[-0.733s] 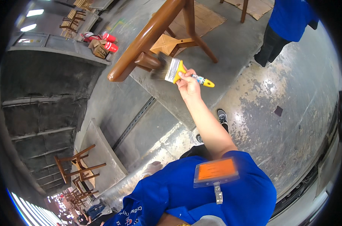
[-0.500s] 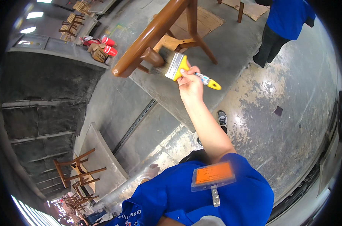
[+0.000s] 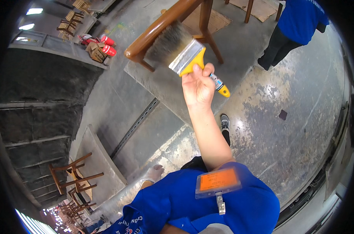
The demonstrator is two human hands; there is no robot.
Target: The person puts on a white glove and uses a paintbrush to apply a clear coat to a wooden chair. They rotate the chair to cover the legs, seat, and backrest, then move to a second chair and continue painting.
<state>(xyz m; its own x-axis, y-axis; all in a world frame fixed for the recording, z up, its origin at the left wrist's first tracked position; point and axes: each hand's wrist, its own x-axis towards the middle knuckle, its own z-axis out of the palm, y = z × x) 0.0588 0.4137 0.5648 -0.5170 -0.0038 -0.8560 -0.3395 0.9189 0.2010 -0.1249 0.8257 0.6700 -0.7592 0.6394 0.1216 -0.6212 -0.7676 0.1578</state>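
Note:
My right hand is bare and closed around the yellow handle of a wide paintbrush. The brush has a silver metal band and long dark bristles, fanned out. They overlap the glossy brown rail of a wooden chair, hiding part of it; whether they touch I cannot tell. The chair stands on a grey platform. My left hand, in a pale glove, hangs low by my side near the shirt, its fingers loosely apart and nothing seen in them.
At the upper right stands a person in a blue shirt. Cardboard lies under the chair. Red containers and a carton sit at the upper left. More chair frames stand at the lower left. A slotted channel crosses the floor.
The brush has swung nearer to me, its bristles now sharp and broad over the rail where they were blurred against a round wooden part. My view has shifted slightly.

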